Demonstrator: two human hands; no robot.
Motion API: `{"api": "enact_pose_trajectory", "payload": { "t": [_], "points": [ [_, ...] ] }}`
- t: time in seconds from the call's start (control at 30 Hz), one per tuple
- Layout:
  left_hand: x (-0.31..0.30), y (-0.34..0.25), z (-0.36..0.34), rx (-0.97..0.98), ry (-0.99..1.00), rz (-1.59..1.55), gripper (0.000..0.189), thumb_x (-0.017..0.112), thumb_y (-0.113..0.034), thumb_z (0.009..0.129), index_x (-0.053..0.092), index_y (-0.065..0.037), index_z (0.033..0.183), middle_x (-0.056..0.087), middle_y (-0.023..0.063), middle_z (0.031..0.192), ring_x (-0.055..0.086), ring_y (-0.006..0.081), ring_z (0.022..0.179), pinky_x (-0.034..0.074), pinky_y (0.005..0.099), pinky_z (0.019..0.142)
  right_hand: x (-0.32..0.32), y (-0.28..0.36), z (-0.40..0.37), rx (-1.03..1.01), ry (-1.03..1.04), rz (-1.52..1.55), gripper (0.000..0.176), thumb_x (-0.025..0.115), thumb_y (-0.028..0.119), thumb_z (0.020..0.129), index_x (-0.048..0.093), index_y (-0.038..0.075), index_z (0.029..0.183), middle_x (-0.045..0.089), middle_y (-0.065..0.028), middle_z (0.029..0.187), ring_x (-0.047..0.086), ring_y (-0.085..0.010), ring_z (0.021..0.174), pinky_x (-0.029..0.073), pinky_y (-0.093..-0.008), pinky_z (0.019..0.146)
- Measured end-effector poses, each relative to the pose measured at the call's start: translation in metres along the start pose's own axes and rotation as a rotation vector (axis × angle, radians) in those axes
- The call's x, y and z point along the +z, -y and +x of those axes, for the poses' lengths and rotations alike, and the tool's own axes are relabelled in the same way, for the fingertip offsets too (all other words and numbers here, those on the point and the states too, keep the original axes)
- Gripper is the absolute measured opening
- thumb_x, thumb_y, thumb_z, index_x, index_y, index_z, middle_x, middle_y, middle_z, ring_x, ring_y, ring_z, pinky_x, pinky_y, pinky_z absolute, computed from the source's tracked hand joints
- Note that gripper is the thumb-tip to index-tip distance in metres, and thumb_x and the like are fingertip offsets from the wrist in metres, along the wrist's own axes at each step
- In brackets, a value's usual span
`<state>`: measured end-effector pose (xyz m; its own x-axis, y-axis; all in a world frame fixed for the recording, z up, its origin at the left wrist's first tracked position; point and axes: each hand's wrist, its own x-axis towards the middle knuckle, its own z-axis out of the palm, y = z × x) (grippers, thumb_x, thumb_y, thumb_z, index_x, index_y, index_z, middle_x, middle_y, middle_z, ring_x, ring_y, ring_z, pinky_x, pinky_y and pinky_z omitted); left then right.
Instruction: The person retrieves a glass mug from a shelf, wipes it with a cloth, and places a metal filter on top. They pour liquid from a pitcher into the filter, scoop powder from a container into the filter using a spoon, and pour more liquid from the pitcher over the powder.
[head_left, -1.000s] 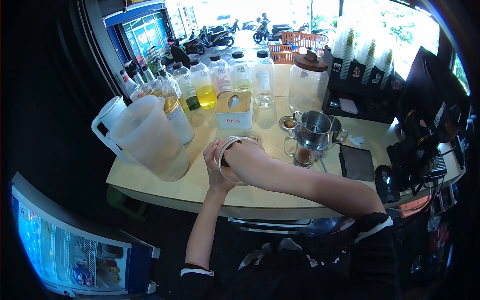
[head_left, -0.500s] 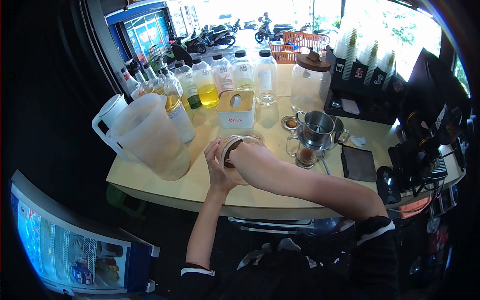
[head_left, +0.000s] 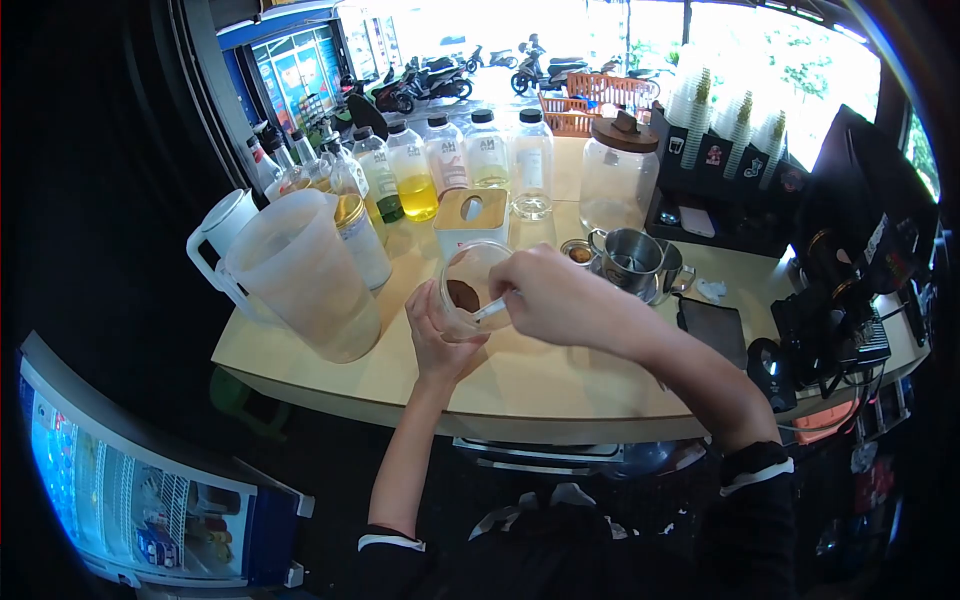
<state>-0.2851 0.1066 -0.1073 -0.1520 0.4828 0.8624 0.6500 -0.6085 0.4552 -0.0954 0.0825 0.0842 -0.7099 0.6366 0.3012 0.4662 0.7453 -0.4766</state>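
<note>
My left hand (head_left: 437, 325) is wrapped round a clear jar (head_left: 462, 262), which is tilted so that its open mouth faces me. Brown powder (head_left: 462, 296) lies inside the jar. With closed fingers, my right hand (head_left: 560, 300) grips the pale handle of a spoon (head_left: 489, 309) that reaches into the jar; its far end is hard to make out. Just beyond the jar is a white box with a wooden lid (head_left: 487, 212). Right of the jar stands a metal drip filter (head_left: 632, 257), partly covered by my right arm, near a small dish of brown powder (head_left: 577, 252).
On the left of the counter (head_left: 400, 375) stand a large translucent pitcher (head_left: 300, 280) and a gold-lidded jar (head_left: 362, 245). Several black-capped bottles (head_left: 412, 180) line the back. A big wooden-lidded jar (head_left: 617, 180), a cup rack (head_left: 725, 165) and a dark cloth (head_left: 713, 330) are to the right.
My right hand has come back out of the jar and moved right, so the spoon handle and powder now show. The jar's mouth is tipped more toward me.
</note>
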Motion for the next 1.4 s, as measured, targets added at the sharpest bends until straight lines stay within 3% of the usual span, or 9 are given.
{"api": "enact_pose_trajectory", "payload": {
  "t": [0.13, 0.17, 0.37, 0.57, 0.8, 0.97, 1.17, 1.23, 1.4],
  "points": [
    [-0.004, -0.004, 0.002, 0.012, 0.004, 0.089, 0.108, 0.092, -0.025, 0.047, 0.032, -0.003, 0.134, 0.039, 0.0142, 0.127, 0.043, 0.0308, 0.119, 0.038, 0.0434, 0.101, -0.017, -0.017, 0.002, 0.038, 0.037, 0.061, 0.02, 0.053, 0.004, 0.077, 0.066, -0.007, 0.088, 0.065, -0.0194, 0.073, 0.065, -0.0292, 0.071, 0.05, -0.0369, 0.071],
    [-0.004, -0.004, 0.002, 0.013, 0.003, 0.088, 0.108, 0.092, -0.025, 0.047, 0.032, -0.003, 0.134, 0.039, 0.0142, 0.127, 0.043, 0.0308, 0.119, 0.038, 0.0434, 0.101, -0.019, -0.022, 0.003, 0.063, 0.049, 0.083, 0.019, 0.055, 0.005, 0.077, 0.067, -0.005, 0.088, 0.066, -0.0125, 0.072, 0.063, -0.0187, 0.068, 0.049, -0.0317, 0.067],
    [-0.003, -0.007, 0.003, 0.008, 0.0, 0.085, 0.107, 0.092, -0.026, 0.048, 0.033, -0.005, 0.135, 0.039, 0.0153, 0.127, 0.042, 0.0329, 0.119, 0.038, 0.0448, 0.101, -0.025, -0.044, 0.003, 0.194, 0.077, 0.37, 0.017, 0.056, 0.002, 0.077, 0.068, -0.004, 0.087, 0.064, -0.0042, 0.07, 0.053, -0.0073, 0.061, 0.043, -0.0226, 0.057],
    [-0.004, -0.008, 0.004, -0.026, 0.01, 0.096, 0.106, 0.091, -0.023, 0.048, 0.034, -0.006, 0.135, 0.04, 0.0161, 0.127, 0.042, 0.034, 0.118, 0.038, 0.0457, 0.101, -0.038, -0.053, -0.001, 0.366, 0.103, 0.629, 0.016, 0.058, 0.002, 0.08, 0.068, -0.004, 0.091, 0.063, -0.0032, 0.07, 0.044, -0.003, 0.053, 0.033, -0.0179, 0.047],
    [-0.004, -0.007, 0.002, -0.009, 0.022, 0.069, 0.105, 0.091, -0.021, 0.051, 0.031, -0.005, 0.135, 0.038, 0.0148, 0.127, 0.042, 0.0322, 0.119, 0.037, 0.0444, 0.102, -0.041, -0.07, -0.004, 0.343, 0.081, 0.74, 0.018, 0.058, 0.004, 0.077, 0.068, -0.004, 0.089, 0.064, -0.0051, 0.073, 0.047, -0.005, 0.054, 0.036, -0.0199, 0.049],
    [0.001, -0.003, 0.0, 0.023, -0.007, 0.008, 0.109, 0.09, -0.018, 0.049, 0.028, -0.005, 0.138, 0.039, 0.0151, 0.129, 0.041, 0.0339, 0.12, 0.035, 0.0459, 0.105, -0.032, -0.041, -0.01, 0.069, -0.09, 0.103, 0.017, 0.055, 0.003, 0.082, 0.065, -0.008, 0.09, 0.065, -0.0116, 0.07, 0.063, -0.0162, 0.065, 0.048, -0.0284, 0.059],
    [0.005, 0.001, -0.001, 0.208, -0.038, 0.099, 0.109, 0.089, -0.031, 0.055, 0.021, -0.007, 0.137, 0.038, 0.0149, 0.13, 0.035, 0.0341, 0.126, 0.021, 0.0539, 0.111, 0.006, 0.003, -0.016, -0.111, -0.072, -0.236, 0.011, 0.057, -0.001, 0.077, 0.064, -0.007, 0.081, 0.066, -0.0189, 0.082, 0.066, -0.0315, 0.082, 0.053, -0.0366, 0.075],
    [0.0, -0.008, 0.002, 0.273, -0.026, 0.131, 0.113, 0.089, -0.036, 0.053, 0.021, -0.007, 0.138, 0.034, 0.0146, 0.134, 0.034, 0.0321, 0.126, 0.03, 0.0455, 0.107, 0.015, 0.003, -0.014, -0.188, -0.035, -0.358, 0.011, 0.058, 0.0, 0.075, 0.064, -0.006, 0.083, 0.066, -0.0183, 0.085, 0.067, -0.0303, 0.083, 0.054, -0.0357, 0.075],
    [-0.003, -0.011, 0.0, 0.291, -0.009, 0.132, 0.113, 0.088, -0.039, 0.053, 0.019, -0.006, 0.136, 0.033, 0.0146, 0.134, 0.033, 0.0328, 0.127, 0.026, 0.0512, 0.109, 0.027, 0.013, 0.001, -0.263, 0.218, -0.584, 0.022, 0.062, 0.001, 0.07, 0.063, -0.003, 0.092, 0.066, -0.0171, 0.092, 0.067, -0.0272, 0.085, 0.055, -0.0338, 0.074]
  ]
}}
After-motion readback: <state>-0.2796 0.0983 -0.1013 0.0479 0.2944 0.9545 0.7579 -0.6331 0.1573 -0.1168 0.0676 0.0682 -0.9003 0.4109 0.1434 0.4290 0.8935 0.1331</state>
